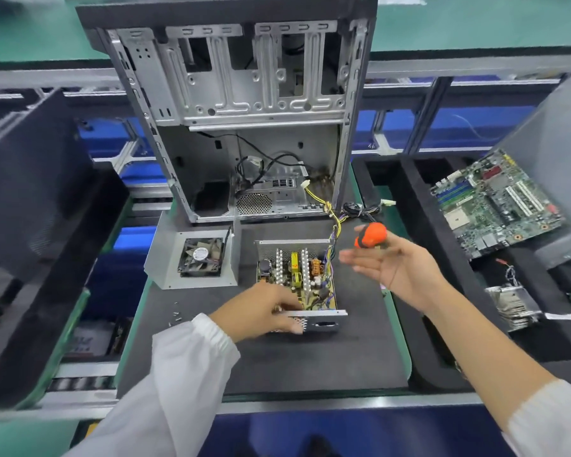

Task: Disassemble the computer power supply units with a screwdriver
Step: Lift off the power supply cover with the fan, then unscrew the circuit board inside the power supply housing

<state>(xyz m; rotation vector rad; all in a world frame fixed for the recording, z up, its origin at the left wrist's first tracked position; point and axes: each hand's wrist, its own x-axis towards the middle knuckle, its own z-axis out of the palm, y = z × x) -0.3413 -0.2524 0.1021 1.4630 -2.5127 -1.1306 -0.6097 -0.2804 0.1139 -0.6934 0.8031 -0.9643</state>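
An open power supply unit (305,270) lies on the black mat (310,364), its circuit board, coils and heat sinks exposed. My left hand (261,311) grips its near left corner, fingers curled over the perforated front plate. To the left lies the removed cover with the fan (200,257). My right hand (394,268) hovers to the right of the unit, fingers stretched left. It holds a blurred orange screwdriver (370,234) at the thumb side. Yellow and black wires (335,222) run from the unit toward the case.
An emptied computer case (244,94) stands behind the unit. Small loose screws (175,315) lie on the mat at the left. A green motherboard (495,202) and a metal heat sink (511,305) rest in black trays on the right. A black panel (30,192) leans at the left.
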